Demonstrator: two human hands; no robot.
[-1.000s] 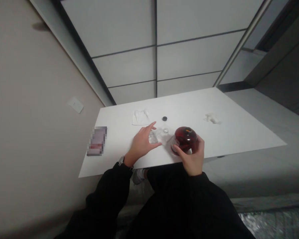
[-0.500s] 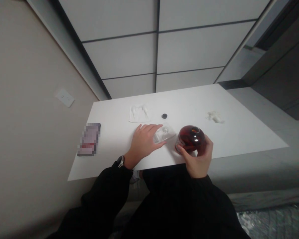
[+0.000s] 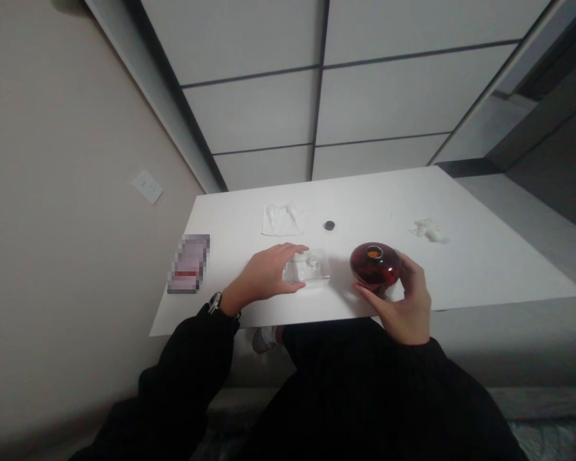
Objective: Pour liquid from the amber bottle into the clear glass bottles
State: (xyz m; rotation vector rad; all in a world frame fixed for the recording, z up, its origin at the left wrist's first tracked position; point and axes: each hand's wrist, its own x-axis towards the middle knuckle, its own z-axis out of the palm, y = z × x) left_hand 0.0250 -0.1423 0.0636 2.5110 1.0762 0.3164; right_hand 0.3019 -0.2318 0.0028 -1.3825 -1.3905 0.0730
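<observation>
Head view: at the white table's (image 3: 499, 269) near side, the right hand (image 3: 406, 298) grips a glossy, rounded red bottle (image 3: 375, 272), upright and open-mouthed, amber showing inside. Left of it, the left hand's (image 3: 269, 272) thumb and fingers clasp a clear, boxy bottle (image 3: 317, 270), partly hidden; its contents are unclear. A pixelated item (image 3: 188, 264) lies further left. Beyond sit crumpled tissue (image 3: 430, 230), a round dark cap (image 3: 329, 225) and creased white cloth (image 3: 281, 219).

Red bottle (image 3: 375, 266), uncapped, beside clear container (image 3: 312, 267).
</observation>
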